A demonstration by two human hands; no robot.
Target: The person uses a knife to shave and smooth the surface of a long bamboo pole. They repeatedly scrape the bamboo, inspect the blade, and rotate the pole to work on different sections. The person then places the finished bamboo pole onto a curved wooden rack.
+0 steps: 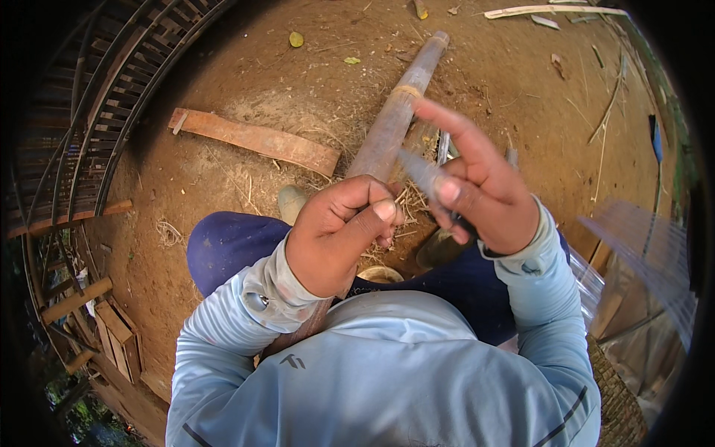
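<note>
Bamboo-like pole point(385, 134) lay in the upper centre of the frame, its long axis slanting from a narrow far end, pointing up and slightly right, down to the centre, where the left hand point(335, 231) hid it. That hand's fingers were clenched, thumb pressed over the curled index finger; whether they gripped anything could not be told. Right of centre, the right hand point(488, 197) grasped a grey blade point(421, 171) between thumb and fingers, its tip pointing up and left toward the pole; the blade was blurred, and whether it touched the pole could not be told. The index finger stretched free toward the upper left, overlapping the pole's edge in view. A flat reddish board point(253, 139) lay left of the pole on the brown ground point(521, 74), sloping down rightward. A slatted rack point(104, 104) filled the upper left, and a clear ridged sheet point(644, 249) stood at the right.
</note>
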